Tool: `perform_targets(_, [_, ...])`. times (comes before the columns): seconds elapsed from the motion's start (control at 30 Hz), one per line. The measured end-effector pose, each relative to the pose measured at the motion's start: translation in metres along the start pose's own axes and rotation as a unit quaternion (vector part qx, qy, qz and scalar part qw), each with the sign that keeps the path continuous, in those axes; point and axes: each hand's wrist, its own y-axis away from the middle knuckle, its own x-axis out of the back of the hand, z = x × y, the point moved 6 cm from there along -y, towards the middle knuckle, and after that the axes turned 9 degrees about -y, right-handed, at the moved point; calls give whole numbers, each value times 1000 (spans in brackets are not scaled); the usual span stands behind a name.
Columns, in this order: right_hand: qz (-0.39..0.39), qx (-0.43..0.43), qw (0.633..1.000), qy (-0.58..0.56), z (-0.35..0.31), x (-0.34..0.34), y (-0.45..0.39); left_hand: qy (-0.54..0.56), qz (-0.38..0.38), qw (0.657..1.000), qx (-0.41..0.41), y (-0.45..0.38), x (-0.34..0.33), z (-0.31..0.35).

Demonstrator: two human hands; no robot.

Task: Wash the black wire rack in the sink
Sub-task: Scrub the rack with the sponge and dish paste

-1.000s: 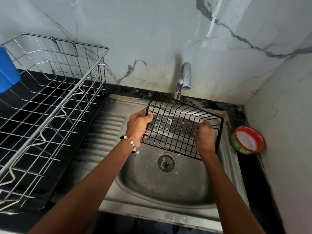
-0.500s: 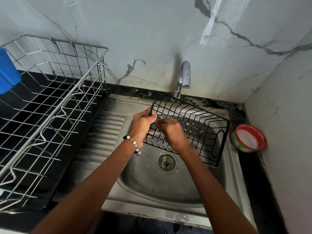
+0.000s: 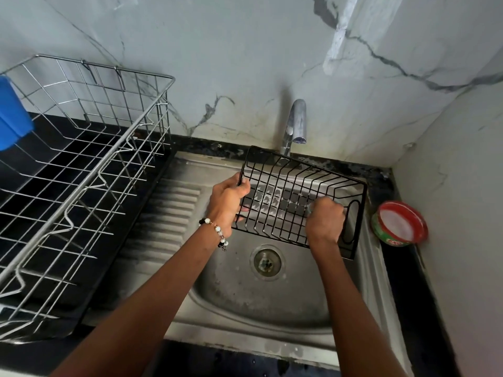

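Observation:
The black wire rack [image 3: 288, 183] hangs tilted over the steel sink [image 3: 231, 289], just below the tap [image 3: 295, 123]. My left hand [image 3: 227, 202] grips the rack's left edge. My right hand [image 3: 325, 223] is closed on a small scrubber, of which only a pale green edge shows, and presses it against the rack's wires near the right end. White soap film clings to the wires in the rack's middle. No water runs from the tap.
A large steel dish drainer [image 3: 76, 170] stands on the black counter at left, with a blue object [image 3: 11, 115] at its far edge. A red-rimmed tub of white dish soap [image 3: 398, 224] sits right of the sink. The drain [image 3: 266, 262] lies below the rack.
My right hand has moved from the rack's left part back to its right end, scrubbing along the wires. The left hand keeps its hold and the rack has tilted slightly.

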Motion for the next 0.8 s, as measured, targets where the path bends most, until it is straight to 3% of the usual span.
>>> perform_targets(0.13, [-15, -42, 999, -4, 5, 0, 2, 8, 6, 1000, 2, -1, 5, 3])
perform_targets(0.23, [-44, -13, 999, -5, -10, -6, 7, 11, 11, 1000, 12, -1, 7, 2])
perform_targets(0.4, [-113, 195, 974, -10, -72, -33, 24, -3, 8, 1000, 2, 2, 1, 5])
perform_targets(0.53, [-164, 379, 910, -45, -105, -43, 33, 1, 5, 1000, -15, 2, 0, 10])
perform_targets(0.63, [-195, 465, 861, -66, -107, -41, 39, 5, -10, 1000, -20, 4, -4, 13])
perform_targets(0.7, [-227, 468, 850, -77, -90, -33, 35, 5, -15, 1000, -17, 2, -2, 14])
perform_targets(0.8, [-282, 402, 870, -54, -41, -22, 20, 2, -2, 1000, -22, -3, 8, 17])
